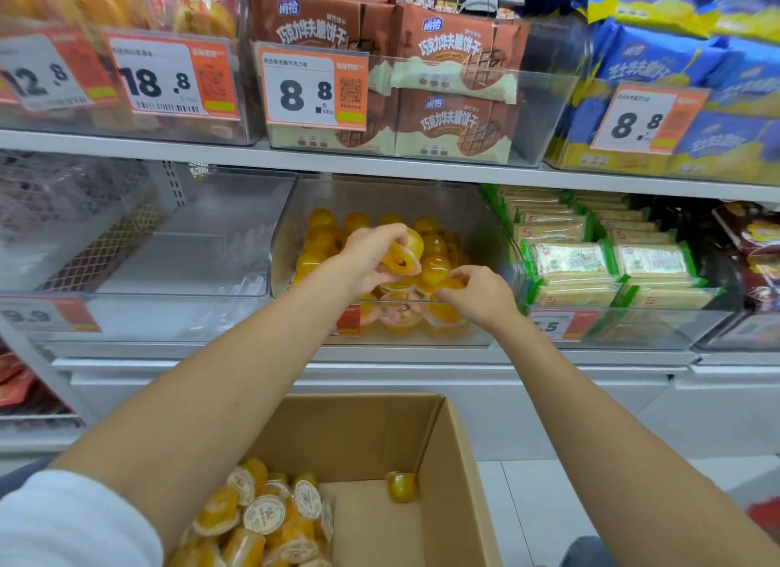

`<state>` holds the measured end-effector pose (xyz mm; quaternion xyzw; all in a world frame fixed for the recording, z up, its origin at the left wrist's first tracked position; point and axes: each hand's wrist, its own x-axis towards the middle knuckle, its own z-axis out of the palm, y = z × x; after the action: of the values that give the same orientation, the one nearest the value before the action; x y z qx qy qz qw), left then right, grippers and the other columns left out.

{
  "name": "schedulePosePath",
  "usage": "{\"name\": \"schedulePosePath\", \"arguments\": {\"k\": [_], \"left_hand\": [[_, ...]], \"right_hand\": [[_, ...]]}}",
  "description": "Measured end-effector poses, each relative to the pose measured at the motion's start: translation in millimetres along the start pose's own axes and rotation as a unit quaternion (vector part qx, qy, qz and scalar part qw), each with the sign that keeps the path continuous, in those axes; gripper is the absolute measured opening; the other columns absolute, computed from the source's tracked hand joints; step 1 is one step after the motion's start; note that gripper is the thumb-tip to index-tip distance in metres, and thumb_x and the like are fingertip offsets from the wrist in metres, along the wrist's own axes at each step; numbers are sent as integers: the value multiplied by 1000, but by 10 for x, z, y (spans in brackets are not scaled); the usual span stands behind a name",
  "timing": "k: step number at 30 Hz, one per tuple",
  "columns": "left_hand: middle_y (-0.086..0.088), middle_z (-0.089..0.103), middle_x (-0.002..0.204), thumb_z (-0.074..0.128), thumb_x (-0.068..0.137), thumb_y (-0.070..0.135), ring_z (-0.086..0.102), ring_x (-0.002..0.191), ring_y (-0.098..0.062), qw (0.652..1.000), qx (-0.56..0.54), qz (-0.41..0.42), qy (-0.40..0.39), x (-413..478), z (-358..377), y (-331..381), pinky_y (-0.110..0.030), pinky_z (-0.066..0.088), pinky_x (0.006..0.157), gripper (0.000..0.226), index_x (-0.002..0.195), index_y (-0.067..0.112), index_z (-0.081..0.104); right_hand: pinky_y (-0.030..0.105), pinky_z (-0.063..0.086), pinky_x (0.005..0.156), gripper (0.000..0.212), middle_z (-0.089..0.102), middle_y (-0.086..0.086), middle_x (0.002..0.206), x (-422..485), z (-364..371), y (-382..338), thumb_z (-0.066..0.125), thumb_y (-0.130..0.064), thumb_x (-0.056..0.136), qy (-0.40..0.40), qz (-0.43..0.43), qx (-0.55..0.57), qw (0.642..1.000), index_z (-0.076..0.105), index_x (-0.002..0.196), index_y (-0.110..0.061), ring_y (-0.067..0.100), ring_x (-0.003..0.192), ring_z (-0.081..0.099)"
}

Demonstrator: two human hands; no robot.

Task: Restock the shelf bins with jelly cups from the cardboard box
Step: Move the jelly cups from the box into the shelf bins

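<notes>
Over the clear bin (498,237), my left hand (366,257) is gripping a jelly cup (410,253) above the orange pile. My right hand (477,293) is pinching another cup at the bin's front rim. Below the bin, the cardboard box (460,448) is holding more cups.

The left hand (371,252) holds a jelly cup (407,252) tilted, fingers closed around it, above the pile of cups (434,266) in the clear bin (498,245). Just right and below this grip, the right hand (477,294) pinches another cup (449,285) at the bin's front edge. Well below both hands stands the open box (456,461), more cups (270,511) in its left part, one cup (402,486) alone by its right wall.
</notes>
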<state>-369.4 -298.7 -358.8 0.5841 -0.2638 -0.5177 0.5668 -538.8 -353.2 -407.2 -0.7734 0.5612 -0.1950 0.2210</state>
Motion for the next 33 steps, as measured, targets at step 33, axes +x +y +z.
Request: {"name": "schedulePosePath", "arguments": {"k": [33], "left_hand": [[7, 55, 80, 63, 84, 33, 57, 85, -21, 768, 503, 374, 133, -379, -56, -752, -33, 39, 64, 13, 79, 23, 56]], "right_hand": [[29, 46, 74, 8, 57, -2, 83, -579, 314, -53, 63, -9, 78, 221, -141, 94, 961, 69, 83, -11, 19, 82, 57]]}}
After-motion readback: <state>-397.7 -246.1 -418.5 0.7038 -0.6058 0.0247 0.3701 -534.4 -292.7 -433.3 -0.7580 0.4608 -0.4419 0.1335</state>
